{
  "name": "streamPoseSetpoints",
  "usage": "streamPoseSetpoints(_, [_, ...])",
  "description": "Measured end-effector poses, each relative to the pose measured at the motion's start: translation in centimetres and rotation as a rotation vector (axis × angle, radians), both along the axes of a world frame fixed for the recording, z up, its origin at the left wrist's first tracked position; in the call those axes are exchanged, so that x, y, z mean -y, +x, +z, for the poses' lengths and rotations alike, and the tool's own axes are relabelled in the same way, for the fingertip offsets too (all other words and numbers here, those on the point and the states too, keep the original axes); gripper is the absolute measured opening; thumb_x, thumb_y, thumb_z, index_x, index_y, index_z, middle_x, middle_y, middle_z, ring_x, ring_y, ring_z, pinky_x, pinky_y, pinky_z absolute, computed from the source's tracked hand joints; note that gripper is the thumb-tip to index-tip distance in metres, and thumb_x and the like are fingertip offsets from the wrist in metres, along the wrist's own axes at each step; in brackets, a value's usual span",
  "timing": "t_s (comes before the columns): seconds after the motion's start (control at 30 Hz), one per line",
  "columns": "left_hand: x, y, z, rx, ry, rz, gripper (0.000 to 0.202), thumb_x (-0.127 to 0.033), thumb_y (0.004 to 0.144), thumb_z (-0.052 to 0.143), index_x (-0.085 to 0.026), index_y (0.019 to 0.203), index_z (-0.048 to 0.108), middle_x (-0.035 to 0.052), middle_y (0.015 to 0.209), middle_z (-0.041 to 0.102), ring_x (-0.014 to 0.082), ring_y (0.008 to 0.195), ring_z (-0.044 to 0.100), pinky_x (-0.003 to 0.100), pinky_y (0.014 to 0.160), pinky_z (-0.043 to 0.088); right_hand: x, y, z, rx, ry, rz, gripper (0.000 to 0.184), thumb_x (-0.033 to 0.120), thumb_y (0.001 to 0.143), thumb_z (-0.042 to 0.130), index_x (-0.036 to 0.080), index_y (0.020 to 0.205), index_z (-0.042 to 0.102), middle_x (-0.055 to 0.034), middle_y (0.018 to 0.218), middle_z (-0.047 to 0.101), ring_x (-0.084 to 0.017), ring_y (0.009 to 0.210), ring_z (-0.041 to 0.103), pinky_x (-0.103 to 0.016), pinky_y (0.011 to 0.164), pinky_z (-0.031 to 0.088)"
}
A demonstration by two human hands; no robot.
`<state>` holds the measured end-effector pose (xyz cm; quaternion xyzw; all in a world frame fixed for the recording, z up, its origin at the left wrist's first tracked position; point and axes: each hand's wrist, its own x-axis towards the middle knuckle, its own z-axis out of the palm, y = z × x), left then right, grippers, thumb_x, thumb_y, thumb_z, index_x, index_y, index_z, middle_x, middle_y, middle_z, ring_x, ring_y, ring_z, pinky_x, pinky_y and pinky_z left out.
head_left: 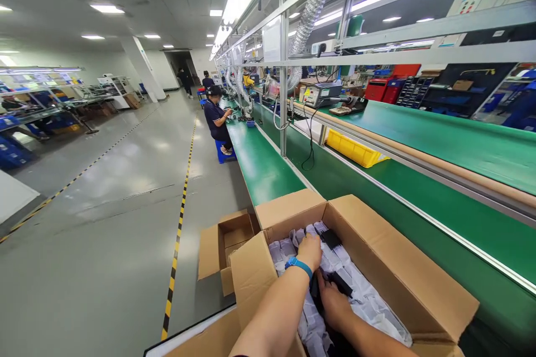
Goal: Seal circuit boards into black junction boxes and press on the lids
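My left hand [310, 252], with a blue wristband [299, 265], reaches into an open cardboard box [377, 245]. Its fingers are bent down among white-wrapped packets [287, 247], and what they grip is hidden. Just right of it lies a black rectangular block [331, 238] on the wrapping. Lower in the box, my right hand [335, 302] has its fingers closed around a black block [341, 283], partly hidden by the hand. More black shows on the left of its fingers. White wrapping [371, 307] covers much of the contents.
A smaller open carton [211, 251] is at the left, below the bench edge. The green bench [268, 170] runs ahead, with a seated person [215, 117] beside it. A yellow bin [352, 148] stands under the right-hand shelf. Striped floor tape [180, 223] marks the aisle.
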<state>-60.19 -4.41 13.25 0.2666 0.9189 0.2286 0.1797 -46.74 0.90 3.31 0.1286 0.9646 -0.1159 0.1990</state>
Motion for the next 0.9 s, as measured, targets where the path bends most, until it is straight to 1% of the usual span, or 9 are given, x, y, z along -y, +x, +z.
streamPoseSetpoints(0.13, [1.4, -0.9, 2.2, 0.139, 0.255, 0.283, 0.031, -0.034, 0.095, 0.057, -0.010, 0.114, 0.065, 0.0229, 0.119, 0.065, 0.0313, 0.112, 0.064, 0.044, 0.096, 0.051, -1.5, 0.2, 1.4, 0.031, -0.076, 0.028, 0.083, 0.008, 0.068, 0.067, 0.010, 0.147, 0.045, -0.0223, 0.123, 0.067, -0.037, 0.121, 0.061, -0.043, 0.091, 0.052])
streamPoseSetpoints(0.27, [3.3, 0.1, 3.6, 0.378, 0.485, 0.474, 0.032, -0.042, 0.097, 0.052, -0.013, 0.104, 0.064, 0.0123, 0.095, 0.070, 0.0210, 0.080, 0.067, 0.031, 0.066, 0.056, -2.4, 0.8, 3.5, 0.019, -0.085, 0.034, 0.066, 0.014, 0.070, 0.069, 0.012, 0.135, 0.055, -0.0184, 0.110, 0.072, -0.035, 0.112, 0.066, -0.040, 0.089, 0.049])
streamPoseSetpoints(0.43, [6.2, 3.0, 6.1, 0.598, 0.695, 0.589, 0.040, -0.052, 0.099, 0.045, -0.015, 0.099, 0.059, 0.0042, 0.077, 0.063, 0.0139, 0.061, 0.061, 0.023, 0.050, 0.050, -2.6, 1.1, 6.9, -0.081, -0.120, -0.036, 0.044, 0.023, 0.080, 0.067, 0.009, 0.121, 0.061, -0.0216, 0.105, 0.071, -0.036, 0.104, 0.067, -0.040, 0.082, 0.046])
streamPoseSetpoints(0.53, [7.8, 5.6, 8.6, 0.682, 0.728, 0.578, 0.043, -0.057, 0.097, 0.043, -0.016, 0.096, 0.055, 0.0015, 0.071, 0.058, 0.0127, 0.055, 0.057, 0.023, 0.047, 0.045, -2.6, 2.2, 10.7, -0.186, -0.181, -0.129, 0.032, 0.034, 0.089, 0.061, 0.012, 0.113, 0.060, -0.0180, 0.104, 0.071, -0.029, 0.100, 0.067, -0.036, 0.082, 0.046])
streamPoseSetpoints(0.6, [8.6, 8.6, 10.3, 0.730, 0.714, 0.518, 0.041, -0.058, 0.096, 0.045, -0.018, 0.098, 0.054, 0.0000, 0.071, 0.057, 0.0127, 0.055, 0.056, 0.022, 0.047, 0.044, -3.1, 4.8, 14.0, -0.291, -0.242, -0.217, 0.032, 0.041, 0.095, 0.054, 0.017, 0.115, 0.057, -0.0123, 0.110, 0.069, -0.023, 0.101, 0.064, -0.032, 0.084, 0.045])
streamPoseSetpoints(0.67, [8.8, 12.6, 11.8, 0.755, 0.682, 0.404, 0.036, -0.054, 0.091, 0.055, -0.021, 0.106, 0.052, -0.0013, 0.078, 0.058, 0.0125, 0.061, 0.057, 0.021, 0.050, 0.045, -4.3, 9.2, 17.2, -0.506, -0.357, -0.322, 0.032, 0.044, 0.094, 0.055, 0.020, 0.114, 0.055, -0.0071, 0.108, 0.068, -0.020, 0.095, 0.063, -0.030, 0.081, 0.046])
streamPoseSetpoints(0.73, [8.4, 17.2, 12.5, 0.698, 0.627, 0.158, 0.038, -0.049, 0.088, 0.063, -0.023, 0.113, 0.052, -0.0007, 0.086, 0.061, 0.0126, 0.067, 0.058, 0.023, 0.057, 0.047, -6.0, 15.2, 19.1, -0.717, -0.442, -0.395, 0.035, 0.047, 0.088, 0.064, 0.022, 0.109, 0.055, -0.0040, 0.102, 0.067, -0.019, 0.088, 0.061, -0.030, 0.076, 0.045])
streamPoseSetpoints(0.8, [7.3, 22.4, 11.9, 0.613, 0.511, -0.146, 0.038, -0.047, 0.088, 0.064, -0.022, 0.116, 0.054, 0.0017, 0.093, 0.063, 0.0154, 0.076, 0.061, 0.027, 0.068, 0.051, -7.5, 22.4, 18.9, -0.788, -0.408, -0.484, 0.038, 0.047, 0.082, 0.071, 0.022, 0.105, 0.055, -0.0039, 0.103, 0.065, -0.020, 0.090, 0.059, -0.030, 0.079, 0.045])
streamPoseSetpoints(0.9, [4.0, 30.6, 8.3, 0.488, 0.240, -0.496, 0.038, -0.039, 0.084, 0.070, -0.021, 0.115, 0.056, 0.0071, 0.106, 0.066, 0.0221, 0.094, 0.064, 0.035, 0.085, 0.051, -8.2, 33.2, 14.6, -0.573, -0.224, -0.781, 0.032, 0.039, 0.079, 0.073, 0.020, 0.097, 0.055, -0.0067, 0.104, 0.063, -0.024, 0.100, 0.056, -0.034, 0.089, 0.043])
